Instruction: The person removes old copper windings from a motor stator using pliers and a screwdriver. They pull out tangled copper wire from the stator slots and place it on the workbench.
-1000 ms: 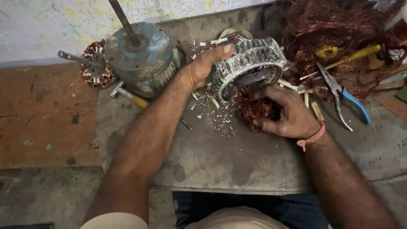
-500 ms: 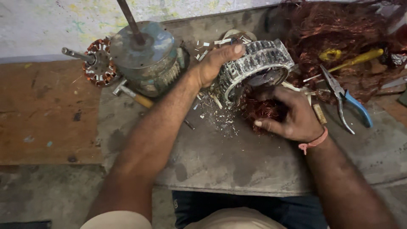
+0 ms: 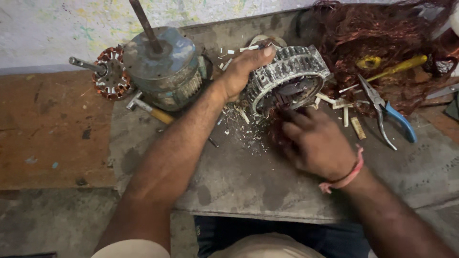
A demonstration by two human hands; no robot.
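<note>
A grey ring-shaped motor stator [image 3: 291, 76] stands tilted on its edge on the grey work slab [image 3: 229, 177]. My left hand [image 3: 241, 71] grips its upper left rim and holds it up. My right hand [image 3: 318, 143] is just below the stator's open bore, fingers curled over a clump of copper winding wire [image 3: 275, 126] that hangs out of it. A pink band circles my right wrist. The wire under my fingers is mostly hidden.
A blue-grey motor housing [image 3: 162, 67] with an upright shaft stands at the left, a small wound rotor [image 3: 110, 74] beside it. A hammer [image 3: 150, 111] lies below. Blue-handled pliers [image 3: 389, 114], a yellow screwdriver [image 3: 397, 67] and a heap of copper wire [image 3: 377, 38] lie at right. Paper scraps litter the slab.
My right hand has shifted over the copper clump below the bore, back of hand now up. The stator has tilted slightly; my left hand keeps its grip.
</note>
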